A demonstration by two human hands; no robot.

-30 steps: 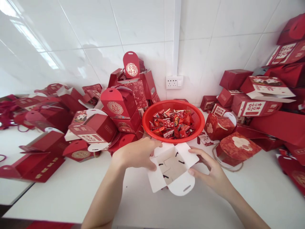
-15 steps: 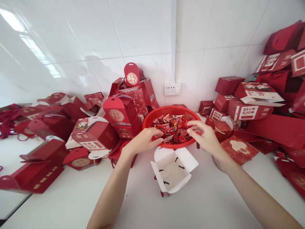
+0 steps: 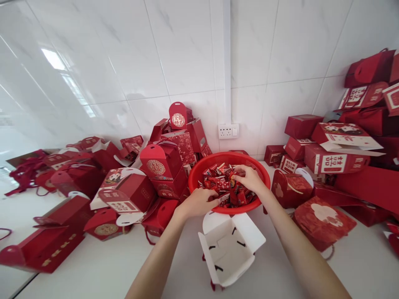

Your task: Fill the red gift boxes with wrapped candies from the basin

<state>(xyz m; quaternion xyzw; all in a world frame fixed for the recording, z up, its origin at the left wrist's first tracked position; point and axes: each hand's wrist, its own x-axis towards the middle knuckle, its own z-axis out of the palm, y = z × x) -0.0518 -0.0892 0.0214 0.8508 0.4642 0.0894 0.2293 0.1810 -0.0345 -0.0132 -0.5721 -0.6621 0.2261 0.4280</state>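
Note:
In the head view, a red plastic basket (image 3: 264,176) holds many small red-wrapped candies (image 3: 222,182). My right hand (image 3: 251,178) reaches over the basket's right side, its fingertips closed on a wrapped candy among the others. At the front left rim is my left hand (image 3: 199,202), fingers bent over the candies and thumb apart from them; I see nothing held in it. Just in front of the basket, between my forearms, stands an unfolded gift box (image 3: 230,251), white inside, with its flaps spread and dark cord ends showing through slots.
Stacked red gift boxes (image 3: 165,164) stand left of the basket, with more boxes (image 3: 127,193) spread farther left. Another pile of red boxes (image 3: 335,160) rises on the right. Behind is a white tiled wall with a power socket (image 3: 228,131). Everything rests on a white table (image 3: 109,261).
My right hand has moved left and deeper over the candies, its fingers closing. My left hand stays at the front left rim. The view has tilted up, so things sit lower.

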